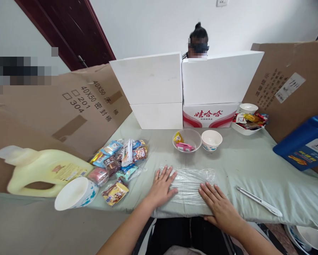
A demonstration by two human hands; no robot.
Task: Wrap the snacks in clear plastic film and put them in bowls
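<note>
A crinkled sheet of clear plastic film lies flat on the cloth-covered table in front of me. My left hand rests on its left end, palm down with the fingers spread. On its right end lies my right hand, also flat, fingers stretched out, the thumb by the table's front edge. Neither hand grips anything. Just beyond the film stand a clear plastic bowl with a yellow and a pink packet in it, and a small white patterned bowl.
Left are a pile of snack packets, a tilted white bowl and a yellowish jug. Right are a utility knife, a blue container and a heaped tray. White boxes screen the back; a person sits behind.
</note>
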